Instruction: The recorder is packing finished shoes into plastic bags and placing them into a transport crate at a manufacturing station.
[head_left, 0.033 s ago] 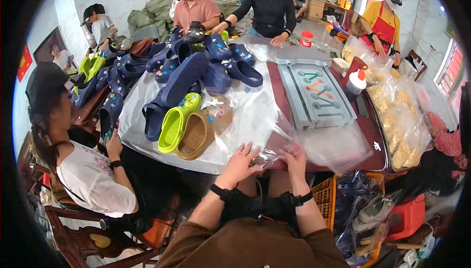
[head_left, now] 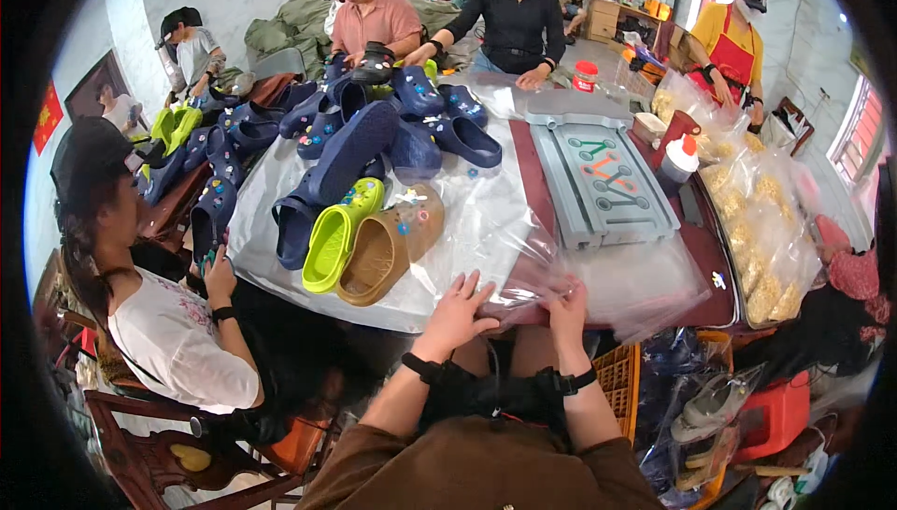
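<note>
My left hand (head_left: 458, 316) lies with its fingers stretched out on a clear plastic bag (head_left: 523, 281) at the table's near edge. Beside it, my right hand (head_left: 566, 312) pinches the bag's near edge between thumb and fingers. The film spreads forward from both hands over the white sheet (head_left: 467, 220). A brown clog (head_left: 374, 262) with small charms sits just beyond my left hand, and the film seems to reach its side. Left of that clog leans a lime-green clog (head_left: 329, 247). Behind them rises a pile of navy clogs (head_left: 353, 155).
Right of the sheet lies a grey plastic case (head_left: 612, 174), with stacked clear bags (head_left: 645, 281) before it. A red-capped bottle (head_left: 679, 160) and bags of yellowish pieces (head_left: 761, 230) stand farther right. A co-worker (head_left: 177, 342) sits close on my left; others work across the table.
My right hand has shifted slightly right with the bag's edge. The film between my hands has spread wider. My left hand has hardly moved.
</note>
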The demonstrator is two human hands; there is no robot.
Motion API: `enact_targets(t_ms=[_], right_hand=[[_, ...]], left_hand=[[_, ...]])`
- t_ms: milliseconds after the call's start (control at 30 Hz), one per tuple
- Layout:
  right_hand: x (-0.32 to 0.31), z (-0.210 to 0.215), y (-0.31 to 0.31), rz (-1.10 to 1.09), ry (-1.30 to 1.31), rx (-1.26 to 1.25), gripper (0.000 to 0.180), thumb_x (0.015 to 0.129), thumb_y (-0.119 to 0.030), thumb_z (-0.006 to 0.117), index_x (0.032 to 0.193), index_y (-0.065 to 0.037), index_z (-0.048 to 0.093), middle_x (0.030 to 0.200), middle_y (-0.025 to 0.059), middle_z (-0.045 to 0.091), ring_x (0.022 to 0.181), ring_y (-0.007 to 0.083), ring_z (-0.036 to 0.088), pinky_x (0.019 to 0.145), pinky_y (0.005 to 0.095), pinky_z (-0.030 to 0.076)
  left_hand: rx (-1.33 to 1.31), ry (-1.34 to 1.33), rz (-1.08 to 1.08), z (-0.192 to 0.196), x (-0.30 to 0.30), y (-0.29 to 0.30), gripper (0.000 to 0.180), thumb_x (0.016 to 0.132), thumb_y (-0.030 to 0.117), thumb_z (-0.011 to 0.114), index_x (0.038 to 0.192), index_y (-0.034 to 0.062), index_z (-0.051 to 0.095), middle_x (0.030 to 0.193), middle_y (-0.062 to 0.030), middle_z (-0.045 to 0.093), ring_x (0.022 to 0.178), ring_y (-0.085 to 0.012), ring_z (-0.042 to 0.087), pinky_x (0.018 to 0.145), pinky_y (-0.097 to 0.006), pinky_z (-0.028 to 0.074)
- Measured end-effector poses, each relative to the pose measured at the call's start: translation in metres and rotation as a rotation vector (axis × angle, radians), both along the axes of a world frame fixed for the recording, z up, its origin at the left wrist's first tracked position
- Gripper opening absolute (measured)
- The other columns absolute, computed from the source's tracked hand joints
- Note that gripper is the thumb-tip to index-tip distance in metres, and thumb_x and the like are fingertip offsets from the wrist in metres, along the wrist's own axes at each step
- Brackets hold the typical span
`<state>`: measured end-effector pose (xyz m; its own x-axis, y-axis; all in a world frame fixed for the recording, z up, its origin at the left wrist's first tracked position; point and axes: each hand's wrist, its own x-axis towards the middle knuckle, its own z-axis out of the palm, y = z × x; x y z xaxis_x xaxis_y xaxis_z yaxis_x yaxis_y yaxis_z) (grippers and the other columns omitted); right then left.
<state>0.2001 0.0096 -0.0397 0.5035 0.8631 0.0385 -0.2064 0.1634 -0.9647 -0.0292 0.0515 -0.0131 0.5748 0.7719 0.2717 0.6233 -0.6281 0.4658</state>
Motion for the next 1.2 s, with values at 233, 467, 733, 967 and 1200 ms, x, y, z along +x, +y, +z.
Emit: enact_targets(t_ms=[233, 467, 733, 967, 1200], right_hand=[[-0.023, 0.087, -0.027, -0.571, -1.137, 0.318, 0.051, 0.083, 0.004, 0.066, 0.132, 0.000, 0.051, 0.121, 0.0171, 0.061, 0.104, 0.0342, 0.063, 0.090, 0.0382, 0.051], [-0.030, 0.057, -0.022, 0.179, -1.170, 0.280, 0.019, 0.080, -0.009, 0.073, 0.098, -0.010, 0.067, 0.103, 0.0085, 0.064, 0.106, 0.0311, 0.060, 0.087, 0.0452, 0.047], [-0.025, 0.050, -0.032, 0.180, -1.236, 0.154, 0.036, 0.077, -0.013, 0.077, 0.111, -0.007, 0.065, 0.132, 0.0172, 0.050, 0.127, 0.0405, 0.045, 0.104, 0.0510, 0.040], [-0.019, 0.049, -0.040, 0.167, -1.382, -0.070, 0.063, 0.074, -0.019, 0.083, 0.130, -0.002, 0.058, 0.156, 0.0303, 0.026, 0.145, 0.0505, 0.020, 0.118, 0.0554, 0.027], [-0.014, 0.050, -0.035, 0.143, -1.309, -0.054, 0.049, 0.077, -0.012, 0.074, 0.124, -0.005, 0.062, 0.151, 0.0300, 0.034, 0.140, 0.0497, 0.031, 0.115, 0.0542, 0.031]], left_hand=[[0.076, 0.090, 0.042, 0.009, 0.003, -0.002, 0.079, 0.073, 0.044, 0.082, 0.143, 0.0204, 0.054, 0.150, -0.0233, 0.045, 0.132, -0.0481, 0.046, 0.107, -0.051, 0.043], [0.077, -0.020, 0.087, 0.003, 0.000, 0.007, 0.059, 0.079, 0.033, 0.079, 0.135, 0.0198, 0.063, 0.140, -0.0219, 0.055, 0.117, -0.0437, 0.056, 0.101, -0.049, 0.046], [-0.163, -0.297, 0.230, 0.016, 0.003, 0.019, 0.031, 0.100, 0.024, 0.054, 0.126, 0.0130, 0.069, 0.139, -0.0176, 0.060, 0.121, -0.0371, 0.056, 0.104, -0.042, 0.044], [-0.050, -0.508, 0.231, 0.038, 0.007, 0.018, 0.033, 0.101, 0.021, 0.053, 0.129, 0.0080, 0.066, 0.143, -0.0175, 0.057, 0.136, -0.0367, 0.047, 0.112, -0.045, 0.038], [0.156, -0.095, 0.055, -0.017, 0.019, 0.012, 0.049, 0.089, 0.036, 0.069, 0.134, 0.0163, 0.064, 0.147, -0.0170, 0.052, 0.139, -0.0454, 0.042, 0.112, -0.049, 0.039]])
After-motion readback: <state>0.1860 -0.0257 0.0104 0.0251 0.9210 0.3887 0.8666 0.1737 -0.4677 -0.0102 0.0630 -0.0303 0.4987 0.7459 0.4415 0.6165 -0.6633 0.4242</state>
